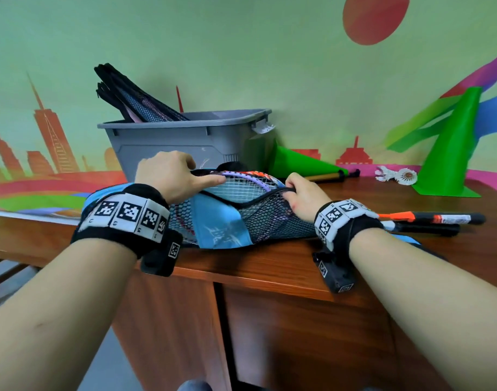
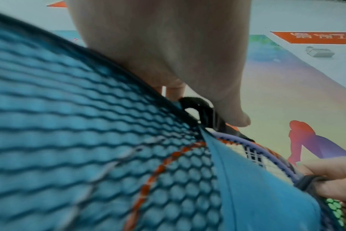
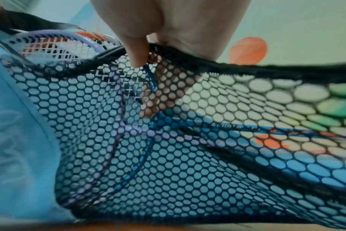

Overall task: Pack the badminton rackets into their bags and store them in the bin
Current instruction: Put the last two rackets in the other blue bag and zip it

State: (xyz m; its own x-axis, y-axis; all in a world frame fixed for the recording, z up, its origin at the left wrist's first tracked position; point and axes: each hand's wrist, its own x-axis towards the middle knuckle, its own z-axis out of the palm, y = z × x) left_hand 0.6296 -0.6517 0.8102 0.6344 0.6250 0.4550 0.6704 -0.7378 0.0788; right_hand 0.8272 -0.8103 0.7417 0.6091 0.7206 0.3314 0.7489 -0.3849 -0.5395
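A blue and black mesh racket bag (image 1: 227, 224) lies on the wooden table (image 1: 270, 263) in front of the grey bin (image 1: 185, 142). Racket heads, one purple-framed (image 1: 250, 179) and one orange, stick out of its open edge. My left hand (image 1: 174, 176) grips the bag's far edge by its black strap loop (image 2: 196, 109), thumb lying along the racket rim. My right hand (image 1: 301, 196) pinches the bag's black hem (image 3: 113, 54), holding the mesh up. Racket handles (image 1: 439, 221) jut out of the bag to the right. Bagged rackets (image 1: 134, 100) stand in the bin.
A green cone (image 1: 301, 165) lies on its side behind the bag. Another green cone (image 1: 453, 148) stands at the back right beside white shuttlecocks (image 1: 396, 174). The painted wall is close behind the bin. The table's front edge runs under my wrists.
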